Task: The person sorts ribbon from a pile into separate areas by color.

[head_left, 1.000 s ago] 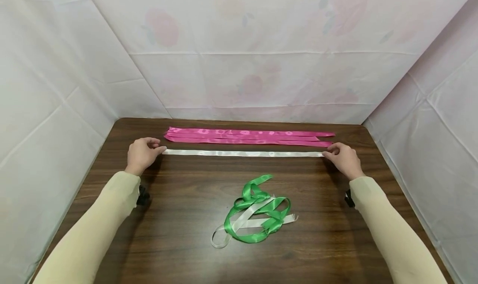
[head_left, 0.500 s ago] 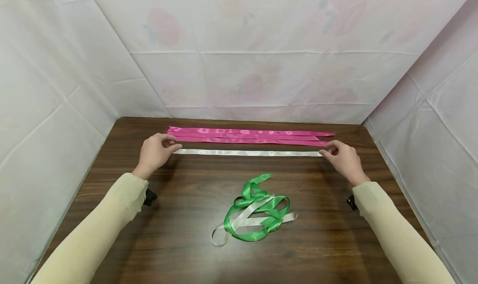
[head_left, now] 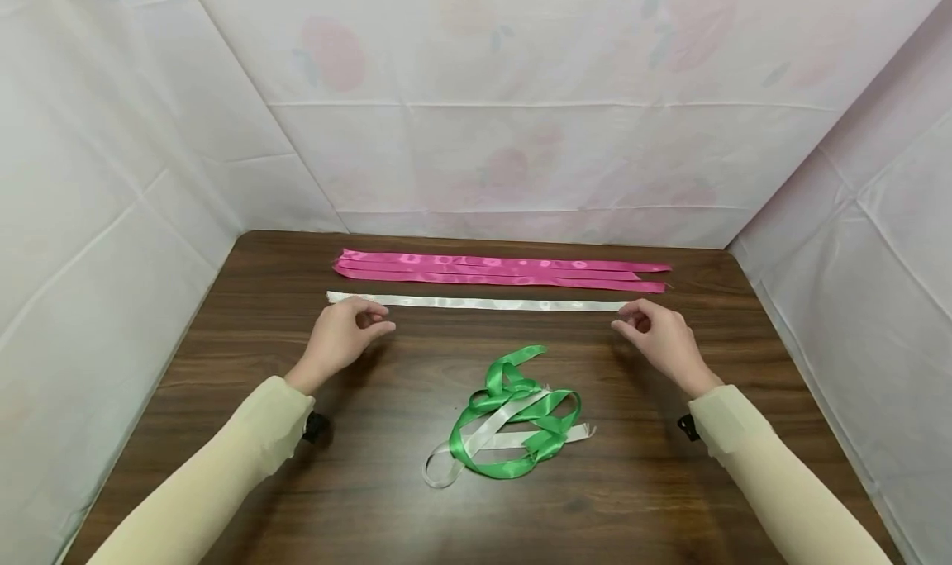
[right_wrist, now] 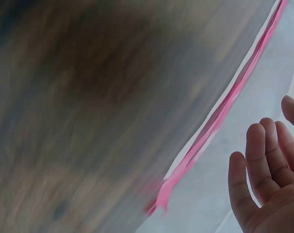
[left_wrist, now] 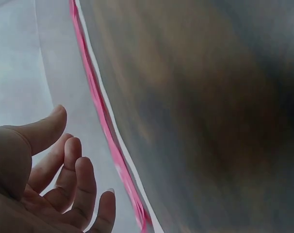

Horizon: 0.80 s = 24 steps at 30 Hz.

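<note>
A white satin ribbon [head_left: 491, 304] lies straight across the table, just in front of several pink ribbons [head_left: 483, 269] laid side by side. My left hand [head_left: 338, 338] hovers near the white ribbon's left part, fingers loosely bent and nothing between them. Near its right end is my right hand [head_left: 658, 338], also holding nothing and overlapping that end in the head view. Both wrist views show relaxed fingers apart from the ribbons. Closer to me, a green ribbon [head_left: 513, 470] lies in loose loops, tangled with a second white ribbon [head_left: 506, 441].
The dark wooden table [head_left: 372, 507] carries all the ribbons. Pale cloth with a faint fruit print [head_left: 521, 78] hangs behind it, and white cloth walls [head_left: 97, 259] close off both sides.
Both hands have let go of the white ribbon's ends and moved inward and toward me. The left hand travelled farther. The white ribbon's left end now shows uncovered.
</note>
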Tool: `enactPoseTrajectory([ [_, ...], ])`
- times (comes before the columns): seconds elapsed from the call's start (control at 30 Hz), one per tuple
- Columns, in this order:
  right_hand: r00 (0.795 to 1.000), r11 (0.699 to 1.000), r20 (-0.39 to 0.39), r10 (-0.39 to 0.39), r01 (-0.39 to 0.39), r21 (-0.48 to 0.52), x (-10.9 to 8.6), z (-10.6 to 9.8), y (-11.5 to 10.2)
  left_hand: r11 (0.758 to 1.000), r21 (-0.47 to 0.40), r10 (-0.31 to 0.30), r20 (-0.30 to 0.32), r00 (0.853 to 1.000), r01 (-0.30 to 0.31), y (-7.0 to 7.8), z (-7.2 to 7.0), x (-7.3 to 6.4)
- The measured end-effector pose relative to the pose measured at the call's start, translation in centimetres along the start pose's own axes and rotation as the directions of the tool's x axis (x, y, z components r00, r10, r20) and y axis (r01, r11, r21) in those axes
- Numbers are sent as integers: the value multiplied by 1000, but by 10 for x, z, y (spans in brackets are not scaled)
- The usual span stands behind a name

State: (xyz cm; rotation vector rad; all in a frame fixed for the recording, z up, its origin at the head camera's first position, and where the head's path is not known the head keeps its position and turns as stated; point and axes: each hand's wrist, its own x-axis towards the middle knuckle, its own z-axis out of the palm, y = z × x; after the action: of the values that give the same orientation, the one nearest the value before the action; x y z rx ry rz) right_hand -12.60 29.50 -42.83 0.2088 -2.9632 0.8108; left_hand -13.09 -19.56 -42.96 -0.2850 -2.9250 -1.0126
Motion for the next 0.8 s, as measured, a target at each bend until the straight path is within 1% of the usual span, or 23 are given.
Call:
enactPoseTrajectory([
  [0.13, 997, 997, -5, -71, 71, 12, -9, 9, -14, 999, -11, 50, 9, 999, -50, 8, 9, -12],
  [0.23, 992, 992, -20, -125, 126, 30, -16, 14, -26, 996, -33, 88, 17, 996, -87, 16, 15, -22],
  [0.33, 980, 979, -37, -196, 198, 56, -25, 21, -37, 990, -55, 129, 27, 991, -127, 27, 20, -32],
  [0.4, 965, 963, -46, -258, 261, 72, -31, 26, -44, 986, -66, 157, 32, 987, -155, 37, 24, -39],
  [0.43, 954, 952, -53, -294, 297, 75, -34, 28, -47, 983, -74, 171, 33, 985, -168, 42, 26, -41],
  [0.5, 926, 924, -67, -373, 377, 70, -38, 34, -53, 978, -86, 196, 34, 980, -192, 53, 30, -47],
  [0.57, 885, 884, -85, -459, 464, 53, -42, 40, -58, 973, -87, 218, 37, 975, -214, 64, 34, -52],
  [0.67, 812, 815, -110, -573, 578, 25, -45, 48, -66, 965, -79, 252, 44, 967, -248, 77, 41, -59],
  [0.73, 776, 780, -112, -621, 626, 14, -47, 52, -70, 958, -64, 283, 51, 958, -280, 84, 46, -64],
  [0.8, 752, 755, -104, -651, 655, 11, -48, 55, -74, 949, -54, 314, 57, 948, -311, 88, 52, -68],
])
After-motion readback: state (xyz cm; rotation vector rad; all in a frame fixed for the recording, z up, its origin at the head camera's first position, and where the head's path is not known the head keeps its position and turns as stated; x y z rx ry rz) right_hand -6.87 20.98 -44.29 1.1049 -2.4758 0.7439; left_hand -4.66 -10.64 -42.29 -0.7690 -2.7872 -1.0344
